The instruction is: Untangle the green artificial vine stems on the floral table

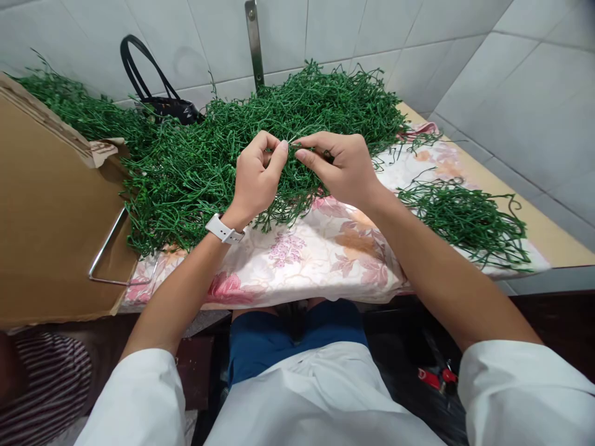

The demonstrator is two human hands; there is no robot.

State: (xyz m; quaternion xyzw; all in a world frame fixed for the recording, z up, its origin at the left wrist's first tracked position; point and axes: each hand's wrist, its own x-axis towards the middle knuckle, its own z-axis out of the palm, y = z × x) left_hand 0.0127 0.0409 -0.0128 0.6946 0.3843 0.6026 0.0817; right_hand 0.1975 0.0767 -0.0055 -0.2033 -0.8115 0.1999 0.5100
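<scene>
My left hand (260, 173) pinched a thin stem (292, 140), seemingly to steady it; my right hand (341, 164) met it with fingers narrowed, whether gripping I cannot tell. The heap (199, 167) lay beneath, within reach; a smaller pile (465, 220) sat apart on the cloth (320, 248), presumably kept separate.

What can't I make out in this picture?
All in the head view:
Thin piece between left hand and right hand: too small to identify.
Black bag, lower part: hidden by green stems.
Cardboard: cut off by left edge.
Striped clothing: cut off at lower left.
</scene>
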